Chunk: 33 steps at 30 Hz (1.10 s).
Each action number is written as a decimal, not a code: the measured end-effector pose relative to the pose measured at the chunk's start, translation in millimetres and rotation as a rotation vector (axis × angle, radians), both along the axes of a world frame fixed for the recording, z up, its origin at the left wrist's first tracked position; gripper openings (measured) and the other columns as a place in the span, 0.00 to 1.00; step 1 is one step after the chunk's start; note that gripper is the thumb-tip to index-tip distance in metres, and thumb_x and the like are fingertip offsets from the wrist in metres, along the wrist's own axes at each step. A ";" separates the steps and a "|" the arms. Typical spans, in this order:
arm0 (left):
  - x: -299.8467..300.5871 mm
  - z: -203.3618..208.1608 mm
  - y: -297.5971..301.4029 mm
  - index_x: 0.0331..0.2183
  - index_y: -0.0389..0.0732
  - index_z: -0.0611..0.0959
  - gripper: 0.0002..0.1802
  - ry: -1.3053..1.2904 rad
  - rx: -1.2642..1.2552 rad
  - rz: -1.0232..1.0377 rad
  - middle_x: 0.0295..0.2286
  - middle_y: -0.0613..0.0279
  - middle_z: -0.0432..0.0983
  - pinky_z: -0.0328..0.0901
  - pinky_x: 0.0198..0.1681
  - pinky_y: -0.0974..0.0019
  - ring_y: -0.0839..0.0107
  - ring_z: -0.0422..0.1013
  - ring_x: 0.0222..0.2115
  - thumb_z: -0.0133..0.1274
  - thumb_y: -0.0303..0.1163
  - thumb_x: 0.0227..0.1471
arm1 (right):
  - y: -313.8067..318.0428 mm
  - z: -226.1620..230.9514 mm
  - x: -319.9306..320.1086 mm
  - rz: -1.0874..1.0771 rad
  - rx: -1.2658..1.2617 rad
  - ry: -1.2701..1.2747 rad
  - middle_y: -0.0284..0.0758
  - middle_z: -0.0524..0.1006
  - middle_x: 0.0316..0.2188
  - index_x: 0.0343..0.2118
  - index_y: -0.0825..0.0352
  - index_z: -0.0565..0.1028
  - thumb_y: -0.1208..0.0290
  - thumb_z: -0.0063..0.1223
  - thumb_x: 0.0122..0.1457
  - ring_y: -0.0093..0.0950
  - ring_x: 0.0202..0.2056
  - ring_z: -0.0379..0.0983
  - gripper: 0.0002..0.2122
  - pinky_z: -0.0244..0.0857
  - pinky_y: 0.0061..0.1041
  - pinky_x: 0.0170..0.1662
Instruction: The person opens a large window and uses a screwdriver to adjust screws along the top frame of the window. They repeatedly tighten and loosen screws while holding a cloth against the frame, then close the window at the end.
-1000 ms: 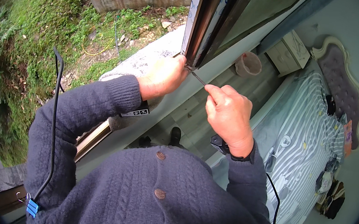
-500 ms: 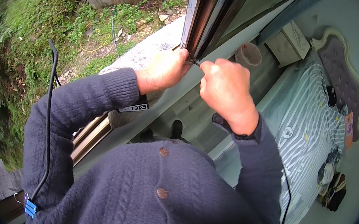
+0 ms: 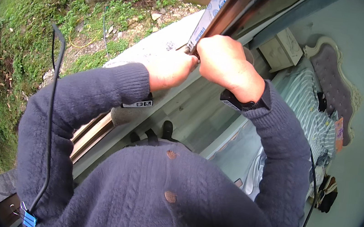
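Note:
A brown window frame (image 3: 231, 16) with blue-and-white protective film slants down from the top. My left hand (image 3: 172, 69) is closed at its lower end, thumb pressed near the corner; the fingertips are mostly hidden. Right beside it, and partly over the frame, my right hand (image 3: 228, 64) is curled into a fist, back of the hand up. Whatever that fist holds is hidden now; a thin dark shaft stuck out of it half a second ago. The two hands almost touch.
Outside on the left lie a pale ledge (image 3: 154, 48) and a grassy slope (image 3: 26, 38). Indoors on the right are a bed with striped bedding (image 3: 301, 115), a tufted headboard (image 3: 334, 76) and a white cabinet (image 3: 280, 50). Wooden strips (image 3: 91, 136) lie beside my left arm.
My right hand has moved up and left, close against the frame, and its shaft is out of sight. The window frame now leans further right in view as the view shifted.

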<state>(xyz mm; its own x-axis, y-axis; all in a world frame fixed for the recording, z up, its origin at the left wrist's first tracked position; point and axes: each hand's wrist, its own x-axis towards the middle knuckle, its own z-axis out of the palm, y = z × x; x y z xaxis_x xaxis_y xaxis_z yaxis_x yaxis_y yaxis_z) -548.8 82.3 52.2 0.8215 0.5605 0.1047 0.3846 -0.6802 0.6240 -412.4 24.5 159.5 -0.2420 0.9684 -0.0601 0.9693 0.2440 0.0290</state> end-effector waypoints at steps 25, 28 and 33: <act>-45.4 21.5 -2.7 0.49 0.40 0.78 0.22 -0.235 -0.220 0.113 0.43 0.51 0.78 0.65 0.51 0.61 0.62 0.72 0.44 0.41 0.42 0.61 | 11.3 -14.9 -25.4 0.172 0.092 -0.179 0.44 0.79 0.23 0.24 0.67 0.79 0.75 0.54 0.44 0.42 0.30 0.79 0.04 0.73 0.39 0.33; -45.8 19.7 -4.7 0.49 0.40 0.77 0.22 -0.188 -0.234 0.087 0.44 0.50 0.77 0.65 0.51 0.61 0.62 0.72 0.44 0.42 0.43 0.61 | 10.2 -18.9 -27.1 0.112 0.090 -0.171 0.44 0.79 0.23 0.23 0.66 0.79 0.74 0.54 0.44 0.42 0.29 0.79 0.04 0.73 0.39 0.32; -32.2 0.7 3.3 0.49 0.40 0.77 0.21 -0.219 -0.254 0.011 0.45 0.52 0.77 0.65 0.52 0.61 0.63 0.71 0.46 0.43 0.42 0.60 | 4.9 -21.4 -34.1 0.166 0.156 -0.124 0.43 0.79 0.21 0.24 0.66 0.80 0.73 0.53 0.44 0.41 0.28 0.79 0.06 0.73 0.38 0.32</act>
